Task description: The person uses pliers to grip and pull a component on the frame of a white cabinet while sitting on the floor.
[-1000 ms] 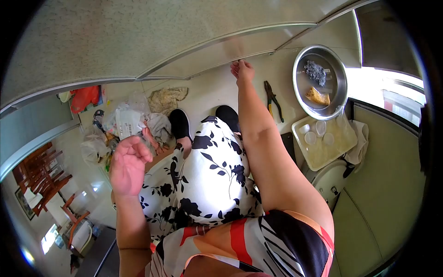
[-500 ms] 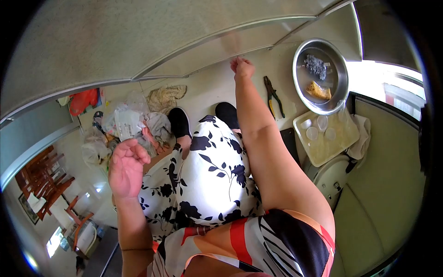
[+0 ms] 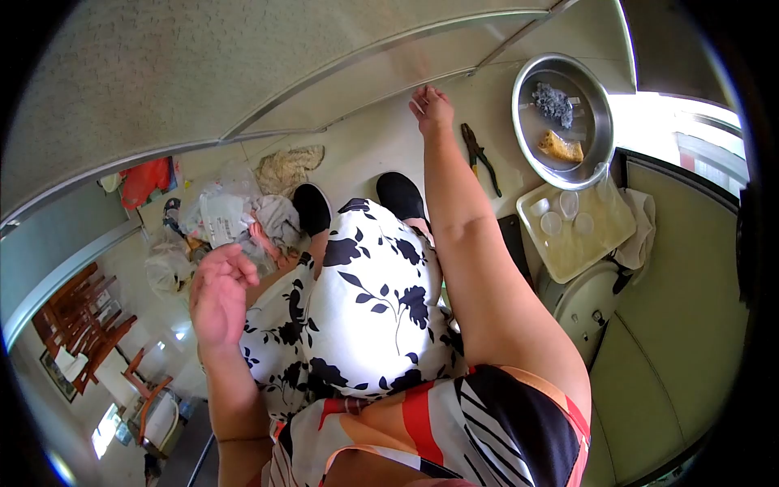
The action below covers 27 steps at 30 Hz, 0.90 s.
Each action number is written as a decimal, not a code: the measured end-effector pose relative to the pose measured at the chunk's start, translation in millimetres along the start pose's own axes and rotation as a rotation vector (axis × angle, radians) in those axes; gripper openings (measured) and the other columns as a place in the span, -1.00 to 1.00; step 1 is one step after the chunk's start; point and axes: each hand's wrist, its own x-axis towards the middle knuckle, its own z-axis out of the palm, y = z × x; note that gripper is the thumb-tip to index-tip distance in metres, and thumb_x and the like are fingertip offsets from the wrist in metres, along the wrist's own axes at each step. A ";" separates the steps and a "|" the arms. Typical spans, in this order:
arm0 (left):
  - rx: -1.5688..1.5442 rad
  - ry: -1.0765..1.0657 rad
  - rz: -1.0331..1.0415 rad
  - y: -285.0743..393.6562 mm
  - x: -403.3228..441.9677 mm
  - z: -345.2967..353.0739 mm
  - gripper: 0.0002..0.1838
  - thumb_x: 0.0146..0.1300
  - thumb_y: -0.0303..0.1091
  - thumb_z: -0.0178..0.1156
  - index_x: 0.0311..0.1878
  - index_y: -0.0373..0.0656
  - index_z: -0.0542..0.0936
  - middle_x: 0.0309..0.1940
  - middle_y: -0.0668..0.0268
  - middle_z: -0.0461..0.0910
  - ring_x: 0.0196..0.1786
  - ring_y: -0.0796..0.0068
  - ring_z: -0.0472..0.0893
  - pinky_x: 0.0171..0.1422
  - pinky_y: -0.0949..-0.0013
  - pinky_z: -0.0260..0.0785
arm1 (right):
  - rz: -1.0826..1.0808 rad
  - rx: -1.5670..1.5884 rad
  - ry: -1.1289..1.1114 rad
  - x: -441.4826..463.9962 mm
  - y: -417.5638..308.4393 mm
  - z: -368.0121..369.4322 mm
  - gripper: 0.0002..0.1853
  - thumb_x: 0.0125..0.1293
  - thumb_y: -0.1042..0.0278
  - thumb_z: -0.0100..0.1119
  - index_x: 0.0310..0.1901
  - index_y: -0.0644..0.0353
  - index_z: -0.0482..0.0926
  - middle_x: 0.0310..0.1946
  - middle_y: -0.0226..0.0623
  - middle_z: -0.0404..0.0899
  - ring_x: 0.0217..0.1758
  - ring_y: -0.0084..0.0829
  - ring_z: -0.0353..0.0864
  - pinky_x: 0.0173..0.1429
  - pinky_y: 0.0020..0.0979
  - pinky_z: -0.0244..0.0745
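Observation:
My right hand [image 3: 432, 108] is stretched forward to the lower edge of the pale cabinet front [image 3: 398, 101], just above the floor. Its fingers are curled together, and whatever may be between them is hidden. Right of it, a pair of pliers [image 3: 480, 158] with dark and yellow handles lies on the floor. My left hand [image 3: 221, 296] is raised beside my knee, palm showing, fingers loosely bent and apart, holding nothing. Beyond it on the floor are plastic bags [image 3: 225, 215] and a grey cloth [image 3: 278, 217].
A metal basin [image 3: 519, 122] holds a grey scrubber [image 3: 554, 105] and a yellow sponge-like piece [image 3: 561, 147]. Below it, a pale tray [image 3: 560, 264] carries several small clear cups [image 3: 551, 223]. A crumpled tan rag [image 3: 288, 169] lies by my black shoe [image 3: 311, 209].
My right hand has shifted slightly right and forward along the cabinet's lower edge. My left hand stays almost where it was. The view has tilted a little.

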 end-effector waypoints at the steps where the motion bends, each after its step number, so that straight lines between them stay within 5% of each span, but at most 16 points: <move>1: 0.065 0.014 -0.013 -2.0 1.1 -2.7 -0.57 0.35 -0.11 -0.05 0.07 -0.29 0.43 -0.29 0.26 0.47 -0.23 0.43 0.41 -0.10 0.38 0.25 | 0.016 0.005 -0.016 -2.8 -0.7 -0.7 -0.86 0.31 0.30 0.05 -0.13 0.06 0.41 -0.25 -0.38 0.56 -0.26 -0.46 0.53 -0.14 -0.30 0.48; 5: 0.203 0.108 -0.201 -12.7 8.7 -7.5 -0.69 0.35 -0.30 -0.03 0.04 -0.28 0.47 -0.26 0.28 0.52 -0.22 0.53 0.45 -0.10 0.45 0.28 | 0.025 0.029 -0.016 -12.9 -11.8 -5.2 -0.75 0.28 0.39 0.02 0.00 0.07 0.39 -0.26 -0.37 0.56 -0.32 -0.47 0.52 -0.23 -0.30 0.46; 12: 0.830 -0.227 -0.413 -32.9 93.4 40.7 -0.71 0.29 -0.32 0.09 0.01 -0.25 0.51 -0.19 0.28 0.58 -0.18 0.49 0.56 -0.11 0.39 0.43 | 0.110 -0.179 -0.090 -6.5 -37.5 -23.1 -0.69 0.26 0.38 0.02 0.05 0.10 0.39 -0.24 -0.38 0.57 -0.22 -0.44 0.50 -0.11 -0.25 0.45; 14: 0.874 -0.339 -0.098 -78.2 140.1 46.6 -0.73 0.28 -0.32 0.10 -0.02 -0.23 0.54 -0.19 0.31 0.59 -0.17 0.49 0.56 -0.09 0.39 0.44 | 0.186 -0.178 -0.111 2.1 -40.4 -26.2 -0.74 0.26 0.34 0.06 -0.02 0.11 0.43 -0.27 -0.38 0.57 -0.25 -0.44 0.51 -0.12 -0.26 0.46; 18: 1.232 -0.276 0.097 -146.7 221.6 102.1 -0.63 0.10 -0.33 0.20 0.01 -0.19 0.53 -0.06 0.15 0.56 -0.01 0.15 0.55 0.10 0.24 0.38 | 0.177 -0.210 -0.099 0.0 -44.9 -20.6 -0.82 0.24 0.27 0.12 -0.15 0.09 0.49 -0.31 -0.40 0.57 -0.31 -0.47 0.50 -0.15 -0.29 0.45; 24: 1.411 -0.094 0.373 -203.1 295.2 158.3 -0.59 0.12 -0.39 0.13 0.10 -0.11 0.47 0.06 0.16 0.48 0.13 0.12 0.44 0.18 0.18 0.31 | 0.169 -0.205 -0.171 7.9 -54.8 -19.3 -0.88 0.26 0.26 0.09 -0.24 0.06 0.55 -0.37 -0.49 0.56 -0.32 -0.55 0.47 -0.18 -0.36 0.41; 27: 1.494 -0.067 0.248 -200.9 305.9 180.2 -0.57 0.12 -0.38 0.14 0.12 -0.10 0.45 0.11 0.17 0.44 0.13 0.12 0.44 0.16 0.18 0.33 | 0.195 -0.108 -0.178 6.9 -57.0 -22.5 -0.90 0.27 0.31 0.07 -0.28 0.06 0.57 -0.34 -0.51 0.56 -0.29 -0.56 0.45 -0.11 -0.36 0.40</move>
